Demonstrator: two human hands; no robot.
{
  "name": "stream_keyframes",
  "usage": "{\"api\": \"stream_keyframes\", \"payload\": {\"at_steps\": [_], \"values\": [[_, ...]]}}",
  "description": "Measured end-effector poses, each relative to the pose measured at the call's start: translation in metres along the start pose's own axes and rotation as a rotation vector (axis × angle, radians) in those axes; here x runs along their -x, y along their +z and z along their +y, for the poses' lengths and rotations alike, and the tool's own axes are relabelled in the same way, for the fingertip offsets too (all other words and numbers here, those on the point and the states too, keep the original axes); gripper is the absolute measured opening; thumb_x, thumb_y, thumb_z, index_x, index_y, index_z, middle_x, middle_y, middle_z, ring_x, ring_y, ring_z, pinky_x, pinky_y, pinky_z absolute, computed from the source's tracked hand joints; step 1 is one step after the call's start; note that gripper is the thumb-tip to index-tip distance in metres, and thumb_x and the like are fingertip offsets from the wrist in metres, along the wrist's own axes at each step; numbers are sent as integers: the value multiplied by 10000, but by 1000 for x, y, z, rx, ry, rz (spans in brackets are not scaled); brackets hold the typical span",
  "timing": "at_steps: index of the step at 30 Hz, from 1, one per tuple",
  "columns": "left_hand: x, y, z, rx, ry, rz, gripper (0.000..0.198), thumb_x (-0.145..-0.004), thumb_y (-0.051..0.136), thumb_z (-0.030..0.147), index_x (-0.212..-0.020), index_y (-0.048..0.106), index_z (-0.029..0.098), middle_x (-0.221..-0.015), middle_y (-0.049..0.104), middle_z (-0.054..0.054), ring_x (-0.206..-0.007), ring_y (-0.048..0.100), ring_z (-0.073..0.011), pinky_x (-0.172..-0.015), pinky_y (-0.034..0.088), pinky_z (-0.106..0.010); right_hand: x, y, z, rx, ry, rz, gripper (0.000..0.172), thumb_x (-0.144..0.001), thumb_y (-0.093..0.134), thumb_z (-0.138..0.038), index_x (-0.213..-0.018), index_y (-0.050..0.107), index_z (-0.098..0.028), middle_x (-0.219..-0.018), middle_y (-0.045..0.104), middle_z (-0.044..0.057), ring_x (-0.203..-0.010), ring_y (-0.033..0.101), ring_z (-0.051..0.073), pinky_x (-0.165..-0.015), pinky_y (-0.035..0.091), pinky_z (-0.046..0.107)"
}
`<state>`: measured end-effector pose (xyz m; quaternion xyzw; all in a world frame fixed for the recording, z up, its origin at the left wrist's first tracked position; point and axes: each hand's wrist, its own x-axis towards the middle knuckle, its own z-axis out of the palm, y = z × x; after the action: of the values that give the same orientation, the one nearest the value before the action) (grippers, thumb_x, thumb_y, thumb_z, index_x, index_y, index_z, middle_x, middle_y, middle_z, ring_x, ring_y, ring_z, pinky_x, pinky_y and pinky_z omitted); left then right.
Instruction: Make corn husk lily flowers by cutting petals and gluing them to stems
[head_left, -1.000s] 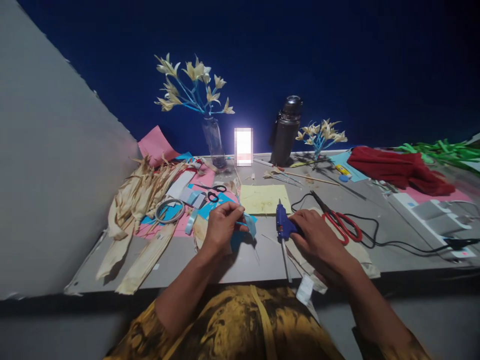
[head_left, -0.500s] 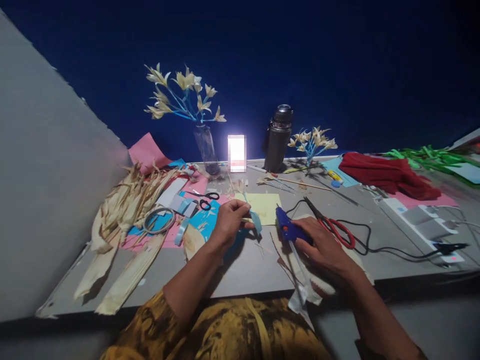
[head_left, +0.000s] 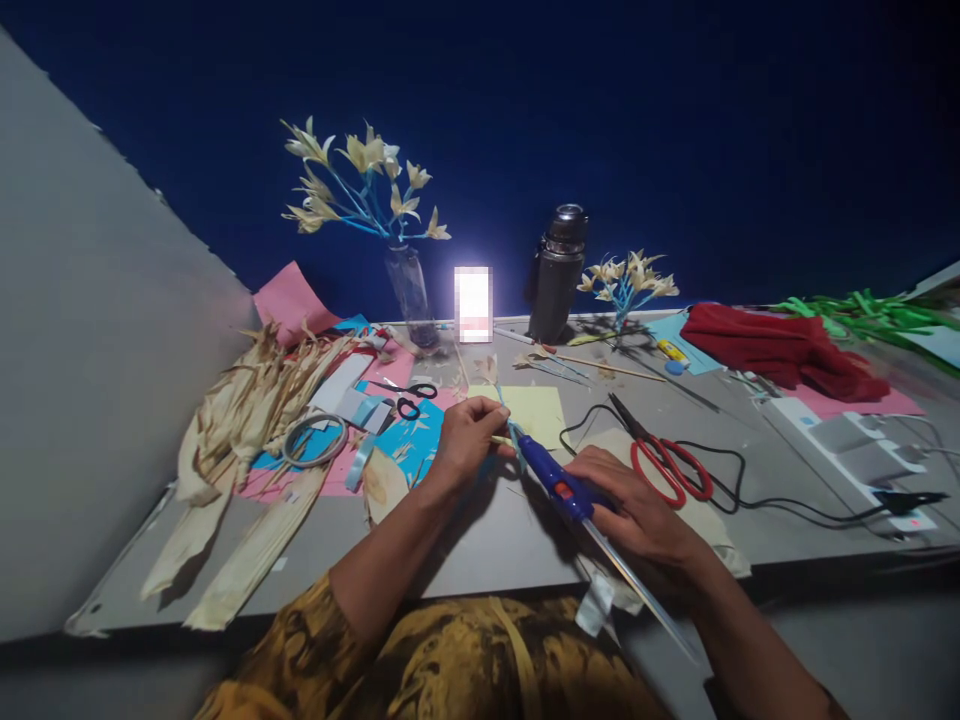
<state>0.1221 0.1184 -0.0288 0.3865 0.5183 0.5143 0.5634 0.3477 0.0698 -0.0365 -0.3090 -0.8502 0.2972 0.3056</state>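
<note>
Right hand (head_left: 637, 505) wrapped round blue glue gun (head_left: 559, 483), nozzle angled toward left hand (head_left: 469, 440) pinching thin stick (head_left: 501, 440).

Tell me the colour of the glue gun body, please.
The pistol-shaped plastic glue gun is blue, best seen in the head view.

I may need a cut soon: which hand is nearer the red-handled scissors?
Right. The right hand, gripping the blue glue gun, lies just beside the red-handled scissors. The left hand, pinching a small stick, is farther left, beyond the gun's nozzle.
</note>
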Motion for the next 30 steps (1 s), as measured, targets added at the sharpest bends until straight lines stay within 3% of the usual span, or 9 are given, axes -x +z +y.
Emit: {"api": "stream_keyframes", "payload": {"at_steps": [9,18,30], "values": [[0,-8,1,8,-9,9,200,-684,745,288,-649,623,133,-604,604,-20,-525,604,-132,-451,551,-249,10,-1,-5,-8,91,-3,222,-940,489,-274,-1115,600,-196,-982,631,97,-921,563,247,-835,454,400],[3,-9,4,6,-24,5,208,-667,764,288,-664,634,126,-628,602,-10,-468,567,-101,-425,531,-238,-2,1,-12,0,44,24,220,-926,490,-267,-1094,611,-194,-930,635,89,-871,564,242,-789,455,384],[6,-11,8,70,-86,-4,209,-654,775,265,-655,621,123,-629,609,-29,-558,593,-127,-415,536,-225,4,2,-13,8,58,69,178,-925,485,-237,-1050,604,-195,-889,623,71,-846,567,228,-765,446,358]]}}
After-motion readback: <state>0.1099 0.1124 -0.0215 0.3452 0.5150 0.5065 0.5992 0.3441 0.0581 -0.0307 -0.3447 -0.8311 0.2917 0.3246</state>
